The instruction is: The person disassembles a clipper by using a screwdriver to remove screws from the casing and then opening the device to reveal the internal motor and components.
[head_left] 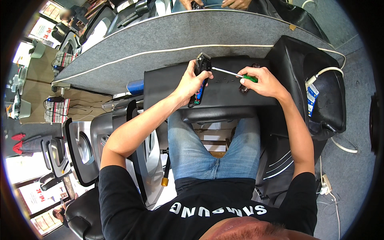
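Note:
My left hand (pixel 187 83) is closed around a black hair clipper (pixel 203 64), held tilted with its metal blade end up and away from me. Toward its lower end the clipper's casing is open, and blue and red inner parts show. In my right hand (pixel 267 82) is a screwdriver (pixel 250 78) with a green handle, its thin shaft pointing left. The tip lies close by the clipper's right side; whether it touches, I cannot tell. Several tiny dark screws (pixel 227 81) lie on the black padded surface (pixel 164 88) between my hands. Partly behind my right hand rests a dark, glossy shell-like piece (pixel 243 88).
A grey carpeted panel (pixel 160 38) curves along the far side, with a white cable (pixel 176 49) across it. On the right, a black padded seat (pixel 296 60) holds a blue-and-white packet (pixel 312 98). A blue cylinder (pixel 136 87) sits at the left end of the padded surface.

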`<action>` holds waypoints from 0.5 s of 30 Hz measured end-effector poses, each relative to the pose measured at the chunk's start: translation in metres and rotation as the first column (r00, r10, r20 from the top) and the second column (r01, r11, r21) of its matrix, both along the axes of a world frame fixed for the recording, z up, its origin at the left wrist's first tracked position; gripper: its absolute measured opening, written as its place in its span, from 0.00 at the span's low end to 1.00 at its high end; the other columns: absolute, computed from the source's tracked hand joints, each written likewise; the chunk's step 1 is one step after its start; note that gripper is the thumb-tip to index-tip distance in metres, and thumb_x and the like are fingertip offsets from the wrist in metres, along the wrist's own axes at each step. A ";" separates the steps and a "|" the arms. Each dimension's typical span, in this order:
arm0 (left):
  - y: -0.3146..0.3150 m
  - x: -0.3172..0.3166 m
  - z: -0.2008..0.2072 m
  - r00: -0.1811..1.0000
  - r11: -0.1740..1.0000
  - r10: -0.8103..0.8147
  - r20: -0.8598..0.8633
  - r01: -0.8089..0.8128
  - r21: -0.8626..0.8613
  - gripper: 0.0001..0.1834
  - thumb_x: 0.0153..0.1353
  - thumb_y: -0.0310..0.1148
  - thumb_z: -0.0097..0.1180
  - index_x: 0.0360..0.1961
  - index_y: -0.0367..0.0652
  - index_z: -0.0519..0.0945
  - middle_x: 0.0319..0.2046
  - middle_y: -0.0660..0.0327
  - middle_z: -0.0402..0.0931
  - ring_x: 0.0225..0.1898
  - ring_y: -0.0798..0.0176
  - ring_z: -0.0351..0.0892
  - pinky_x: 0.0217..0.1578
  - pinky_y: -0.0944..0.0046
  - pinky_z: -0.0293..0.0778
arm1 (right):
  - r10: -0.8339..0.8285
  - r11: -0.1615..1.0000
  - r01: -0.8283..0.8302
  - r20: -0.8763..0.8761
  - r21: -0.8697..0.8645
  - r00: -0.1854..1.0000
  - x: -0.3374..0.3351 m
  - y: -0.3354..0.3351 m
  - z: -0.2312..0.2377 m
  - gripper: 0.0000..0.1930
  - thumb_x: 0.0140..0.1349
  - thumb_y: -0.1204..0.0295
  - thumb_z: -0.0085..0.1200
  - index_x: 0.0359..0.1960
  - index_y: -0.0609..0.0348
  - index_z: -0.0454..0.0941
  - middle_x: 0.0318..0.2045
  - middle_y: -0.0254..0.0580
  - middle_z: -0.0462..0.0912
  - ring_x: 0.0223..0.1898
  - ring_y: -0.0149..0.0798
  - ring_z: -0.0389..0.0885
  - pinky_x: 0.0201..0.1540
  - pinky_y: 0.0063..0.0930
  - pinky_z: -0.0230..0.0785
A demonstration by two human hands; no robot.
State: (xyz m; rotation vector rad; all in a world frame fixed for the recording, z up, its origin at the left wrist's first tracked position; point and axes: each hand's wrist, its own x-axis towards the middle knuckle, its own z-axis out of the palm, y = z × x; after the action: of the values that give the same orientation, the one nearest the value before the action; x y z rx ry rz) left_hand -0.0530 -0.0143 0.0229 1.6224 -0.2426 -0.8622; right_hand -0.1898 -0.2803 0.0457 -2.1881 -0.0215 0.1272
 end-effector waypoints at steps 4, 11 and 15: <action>-0.001 -0.001 0.001 1.000 1.000 -0.007 0.030 0.006 0.024 0.25 0.65 0.35 0.68 0.60 0.49 0.71 0.41 0.65 0.85 0.36 0.70 0.77 0.39 0.65 0.75 | 0.021 1.000 -0.021 -0.023 -0.010 1.000 0.001 -0.002 -0.006 0.13 0.72 0.72 0.64 0.53 0.66 0.86 0.32 0.41 0.91 0.35 0.29 0.88 0.43 0.29 0.80; 0.001 -0.002 -0.002 0.999 1.000 -0.015 0.047 0.014 0.012 0.29 0.63 0.36 0.69 0.62 0.48 0.70 0.39 0.66 0.81 0.37 0.70 0.77 0.40 0.65 0.75 | 0.012 1.000 -0.013 -0.016 -0.018 1.000 0.001 0.000 -0.004 0.13 0.72 0.72 0.64 0.53 0.65 0.86 0.32 0.42 0.91 0.34 0.30 0.89 0.42 0.29 0.80; 0.000 -0.004 -0.002 0.998 1.000 -0.025 0.054 0.025 0.001 0.33 0.63 0.36 0.69 0.67 0.48 0.68 0.39 0.66 0.81 0.37 0.70 0.76 0.41 0.65 0.75 | 0.027 0.999 -0.027 -0.013 -0.032 1.000 0.001 -0.001 -0.006 0.12 0.72 0.72 0.63 0.53 0.65 0.86 0.32 0.41 0.91 0.34 0.30 0.89 0.42 0.29 0.81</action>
State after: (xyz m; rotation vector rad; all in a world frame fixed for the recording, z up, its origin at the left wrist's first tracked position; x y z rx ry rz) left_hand -0.0571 -0.0144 0.0204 1.6476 -0.3013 -0.8384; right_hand -0.1888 -0.2809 0.0394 -2.2192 -0.0422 0.1578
